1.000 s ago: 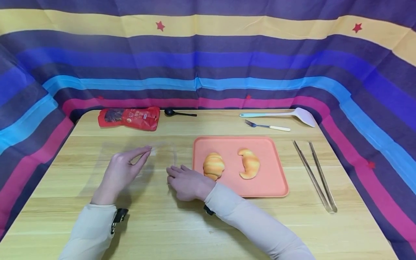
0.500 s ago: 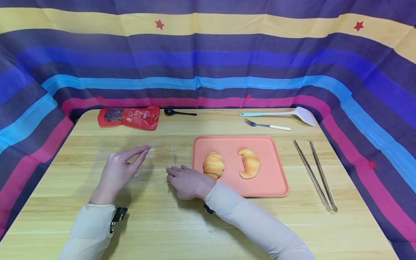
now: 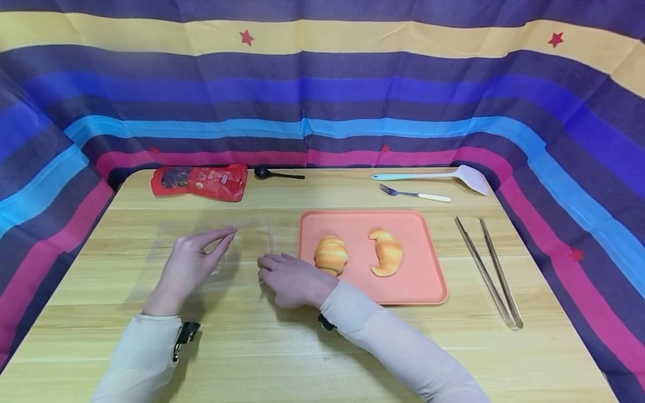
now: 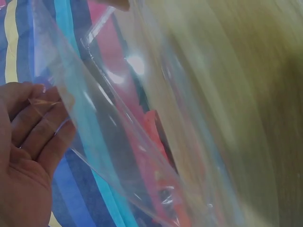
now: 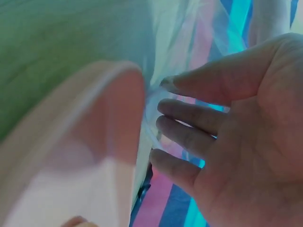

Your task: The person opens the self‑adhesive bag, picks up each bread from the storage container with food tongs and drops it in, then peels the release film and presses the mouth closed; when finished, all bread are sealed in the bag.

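A clear plastic bag (image 3: 253, 238) lies across the left-centre of the table, hard to see in the head view. My left hand (image 3: 187, 267) pinches its film between thumb and fingertips, lifting an edge. In the left wrist view the raised clear film of the bag (image 4: 102, 125) slants away from the left hand (image 4: 33, 137). My right hand (image 3: 297, 281) holds the bag's right side near the tray's left edge. Seen from the right wrist, the right hand (image 5: 227, 123) has its thumb against the film; the index fingertip is hidden.
A pink tray (image 3: 413, 291) bears two croissants (image 3: 331, 254), one beside the other. Metal tongs (image 3: 496, 274) lie to its right. Along the back are a red food pouch (image 3: 221, 183), a black spoon (image 3: 272, 174), a fork (image 3: 415, 195) and a spatula (image 3: 443, 176). A striped cloth surrounds the table.
The left hand has shifted very slightly to the right, and the film under it has moved a little. The right hand stays almost still.
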A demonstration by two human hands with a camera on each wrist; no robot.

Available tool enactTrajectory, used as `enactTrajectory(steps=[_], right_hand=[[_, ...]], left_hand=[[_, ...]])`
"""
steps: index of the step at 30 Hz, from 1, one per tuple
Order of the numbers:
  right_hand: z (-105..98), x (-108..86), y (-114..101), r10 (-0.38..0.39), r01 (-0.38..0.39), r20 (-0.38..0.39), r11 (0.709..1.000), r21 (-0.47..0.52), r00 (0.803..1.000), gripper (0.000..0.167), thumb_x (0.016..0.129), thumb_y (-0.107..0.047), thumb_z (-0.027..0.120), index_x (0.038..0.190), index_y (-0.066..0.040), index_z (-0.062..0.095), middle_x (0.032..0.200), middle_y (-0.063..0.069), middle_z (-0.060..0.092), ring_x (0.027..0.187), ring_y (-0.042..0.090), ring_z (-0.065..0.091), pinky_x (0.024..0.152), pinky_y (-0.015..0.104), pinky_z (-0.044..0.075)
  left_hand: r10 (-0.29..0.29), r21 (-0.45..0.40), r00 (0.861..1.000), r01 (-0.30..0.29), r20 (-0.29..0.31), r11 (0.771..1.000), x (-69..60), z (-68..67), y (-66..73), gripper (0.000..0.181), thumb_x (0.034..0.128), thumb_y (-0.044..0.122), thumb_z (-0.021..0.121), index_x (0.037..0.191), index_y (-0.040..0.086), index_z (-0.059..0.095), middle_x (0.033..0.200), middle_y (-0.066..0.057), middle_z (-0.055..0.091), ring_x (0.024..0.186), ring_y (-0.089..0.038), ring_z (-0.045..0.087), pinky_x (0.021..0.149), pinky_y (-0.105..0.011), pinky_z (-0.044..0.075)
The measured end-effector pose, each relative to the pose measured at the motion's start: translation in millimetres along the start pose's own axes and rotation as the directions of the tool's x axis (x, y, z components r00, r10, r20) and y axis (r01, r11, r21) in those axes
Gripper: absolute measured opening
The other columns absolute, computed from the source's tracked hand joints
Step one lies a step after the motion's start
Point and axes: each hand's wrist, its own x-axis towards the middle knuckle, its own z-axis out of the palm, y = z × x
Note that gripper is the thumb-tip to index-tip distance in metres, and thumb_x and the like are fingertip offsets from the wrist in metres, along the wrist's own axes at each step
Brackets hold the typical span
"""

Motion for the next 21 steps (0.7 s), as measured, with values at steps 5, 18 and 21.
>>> enactTrajectory(steps=[5, 18, 21], right_hand=[[-5, -8.2, 6, -0.003, 0.005, -0.067, 1.000, 0.025, 0.998, 0.049, 0.099, -0.016, 0.049, 0.147, -0.008, 0.045, 0.156, 0.008, 0.034, 0.143, 0.021, 0.028, 0.117, 0.029, 0.020], [-19, -62.9, 52, 0.070, -0.035, -0.363, 0.994, 0.104, 0.929, 0.036, 0.098, -0.017, 0.058, 0.131, -0.002, 0.059, 0.136, 0.013, 0.055, 0.129, 0.026, 0.048, 0.110, 0.034, 0.037], [-19, -80.6, 65, 0.126, -0.078, -0.372, 0.987, 0.143, 0.920, 0.040, 0.098, -0.019, 0.061, 0.133, -0.001, 0.057, 0.139, 0.015, 0.053, 0.134, 0.028, 0.043, 0.112, 0.037, 0.034]], left_hand=[[-0.002, -0.001, 1.000, 0.002, 0.004, 1.000, -0.5, 1.3, -0.9, 0.023, 0.0830, -0.003, 0.076, 0.106, 0.000, 0.075, 0.102, -0.015, 0.072, 0.090, -0.032, 0.071, 0.074, -0.044, 0.058], [-0.035, -0.013, 0.999, 0.036, 0.024, 0.999, -1.9, 2.4, -2.9, 0.022, 0.0848, -0.001, 0.075, 0.107, 0.000, 0.075, 0.103, -0.015, 0.072, 0.092, -0.033, 0.070, 0.076, -0.047, 0.058], [-0.037, -0.011, 0.999, 0.037, 0.025, 0.999, -2.6, 3.3, -3.2, 0.023, 0.0843, -0.002, 0.075, 0.107, 0.000, 0.075, 0.103, -0.015, 0.072, 0.092, -0.033, 0.070, 0.075, -0.047, 0.058]])
